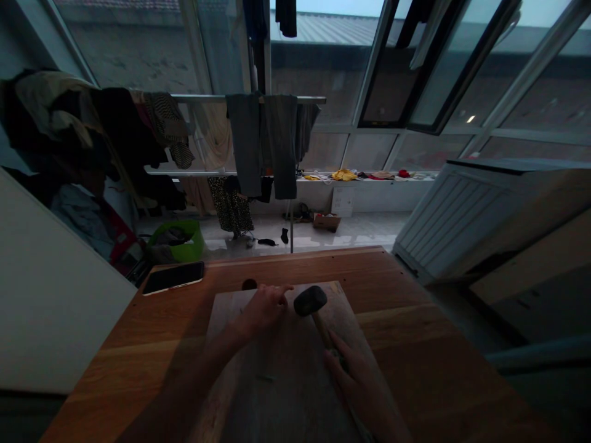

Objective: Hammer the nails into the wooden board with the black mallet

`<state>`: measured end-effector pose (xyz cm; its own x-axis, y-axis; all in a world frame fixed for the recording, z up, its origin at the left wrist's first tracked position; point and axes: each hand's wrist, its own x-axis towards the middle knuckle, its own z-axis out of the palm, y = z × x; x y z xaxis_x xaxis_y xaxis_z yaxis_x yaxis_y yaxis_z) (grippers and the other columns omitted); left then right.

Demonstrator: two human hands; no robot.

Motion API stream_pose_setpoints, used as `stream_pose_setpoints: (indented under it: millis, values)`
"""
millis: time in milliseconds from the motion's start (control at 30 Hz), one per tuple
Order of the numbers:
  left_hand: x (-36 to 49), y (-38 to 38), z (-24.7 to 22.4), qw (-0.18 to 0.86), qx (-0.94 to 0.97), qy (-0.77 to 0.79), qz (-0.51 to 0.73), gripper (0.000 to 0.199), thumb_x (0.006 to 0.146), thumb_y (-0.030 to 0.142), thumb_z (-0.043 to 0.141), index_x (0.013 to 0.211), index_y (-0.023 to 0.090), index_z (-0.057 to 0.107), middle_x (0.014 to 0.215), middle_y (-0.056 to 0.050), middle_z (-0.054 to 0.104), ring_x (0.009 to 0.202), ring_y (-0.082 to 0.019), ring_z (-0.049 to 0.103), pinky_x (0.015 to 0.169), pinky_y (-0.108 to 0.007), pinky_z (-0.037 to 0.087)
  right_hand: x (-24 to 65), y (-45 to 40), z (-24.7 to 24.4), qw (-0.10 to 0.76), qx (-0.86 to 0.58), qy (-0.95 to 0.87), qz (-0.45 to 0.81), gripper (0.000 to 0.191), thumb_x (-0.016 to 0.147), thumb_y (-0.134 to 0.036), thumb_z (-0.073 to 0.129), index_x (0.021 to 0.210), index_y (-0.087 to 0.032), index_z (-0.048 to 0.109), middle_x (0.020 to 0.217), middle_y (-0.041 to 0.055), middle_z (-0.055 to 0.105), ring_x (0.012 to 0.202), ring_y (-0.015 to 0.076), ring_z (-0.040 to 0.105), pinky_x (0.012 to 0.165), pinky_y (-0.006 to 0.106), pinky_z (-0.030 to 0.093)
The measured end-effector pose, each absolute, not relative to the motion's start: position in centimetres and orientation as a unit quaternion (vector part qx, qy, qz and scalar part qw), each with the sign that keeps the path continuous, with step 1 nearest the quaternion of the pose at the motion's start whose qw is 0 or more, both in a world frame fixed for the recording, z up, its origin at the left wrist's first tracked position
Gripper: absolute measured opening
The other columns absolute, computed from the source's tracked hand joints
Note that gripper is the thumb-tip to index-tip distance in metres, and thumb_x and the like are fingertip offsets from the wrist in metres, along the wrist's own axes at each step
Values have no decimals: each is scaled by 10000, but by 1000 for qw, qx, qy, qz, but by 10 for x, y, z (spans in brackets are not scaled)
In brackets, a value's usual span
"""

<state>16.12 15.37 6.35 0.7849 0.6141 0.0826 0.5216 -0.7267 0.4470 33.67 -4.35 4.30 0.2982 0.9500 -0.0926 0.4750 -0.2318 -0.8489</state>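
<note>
My right hand (351,369) is wrapped round the wooden handle of a mallet (310,301) with a dark, blocky head. The mallet's head is over the far part of a pale wooden board (295,357), just right of my left hand (268,306). That left hand rests at the board's far side with its fingers mostly curled and one finger reaching right. Whatever it may pinch is too small and dim to make out. A small thin greenish piece (265,378) lies on the board nearer to me. A dark round object (249,284) shows at the board's far edge.
A phone (173,279) lies at the far left of the wooden table (406,332). Beyond the table are a drying rack hung with clothes (242,144), a green basket (187,240) and a cardboard box (326,222). A white cabinet (455,215) stands to the right.
</note>
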Motion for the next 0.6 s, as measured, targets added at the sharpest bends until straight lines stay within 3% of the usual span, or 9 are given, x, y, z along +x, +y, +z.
stream_pose_setpoints:
  millis: [100, 233, 400, 600]
  values:
    - [158, 158, 59, 233, 906, 326, 136, 504, 840, 80, 642, 1329, 199, 609, 976, -28, 781, 1044, -234, 686, 983, -397, 453, 334, -39, 47, 377, -714, -502, 310, 525, 940, -418, 505, 1399, -201, 638, 1310, 104, 716, 1150, 288, 706, 967, 398, 558]
    - [159, 159, 52, 229, 898, 347, 142, 514, 819, 83, 699, 1315, 202, 631, 993, -41, 788, 1084, -258, 676, 988, -419, 436, 328, -31, 55, 369, -707, -519, 307, 528, 950, -380, 466, 1424, -194, 608, 1105, 99, 793, 932, 249, 758, 859, 359, 581]
    - [159, 160, 48, 246, 889, 350, 166, 549, 807, 103, 733, 1335, 210, 628, 991, -39, 787, 1032, -248, 696, 961, -395, 453, 320, -28, 52, 377, -683, -559, 282, 547, 981, -406, 440, 1453, -157, 559, 1250, 141, 739, 1094, 268, 727, 906, 357, 572]
    - [158, 160, 46, 235, 896, 342, 159, 522, 822, 105, 703, 1329, 210, 637, 1067, -71, 773, 1025, -259, 697, 973, -392, 454, 314, -28, 43, 361, -691, -575, 248, 511, 980, -357, 446, 1449, -188, 560, 1213, 128, 756, 1067, 293, 739, 881, 416, 594]
